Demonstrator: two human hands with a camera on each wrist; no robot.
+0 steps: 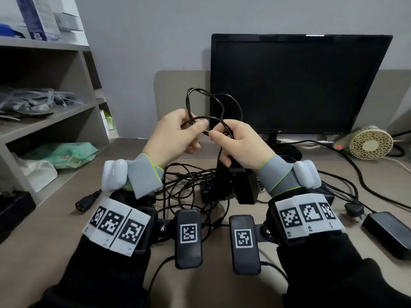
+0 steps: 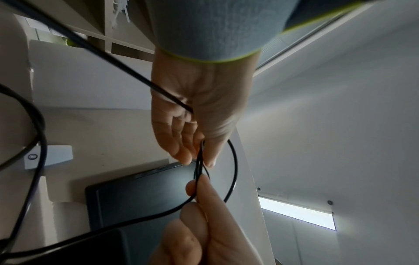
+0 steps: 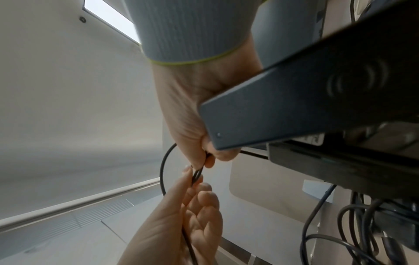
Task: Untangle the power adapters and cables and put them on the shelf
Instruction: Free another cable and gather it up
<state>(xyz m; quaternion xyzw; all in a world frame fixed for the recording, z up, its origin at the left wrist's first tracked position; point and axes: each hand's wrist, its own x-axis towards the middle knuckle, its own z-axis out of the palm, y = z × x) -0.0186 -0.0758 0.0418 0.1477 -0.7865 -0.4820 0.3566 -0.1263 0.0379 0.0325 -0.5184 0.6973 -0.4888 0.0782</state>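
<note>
A thin black cable (image 1: 188, 101) rises in loops in front of the monitor. My left hand (image 1: 200, 127) pinches its strands between thumb and fingers; the left wrist view shows that pinch (image 2: 200, 157) with the loop (image 2: 235, 166) beside it. My right hand (image 1: 213, 135) pinches the same strands just to the right, fingertips nearly touching the left hand's. It also grips a black power adapter (image 1: 243, 185) in the palm, seen large in the right wrist view (image 3: 306, 100). Under both hands a tangle of black cables (image 1: 184, 192) lies on the desk.
A grey shelf unit (image 1: 55, 114) with bags and boxes stands at the left. A dark monitor (image 1: 298, 83) is behind the hands and a small fan (image 1: 369, 143) at the right. Another black adapter (image 1: 389, 232) lies front right, a loose plug (image 1: 85, 201) front left.
</note>
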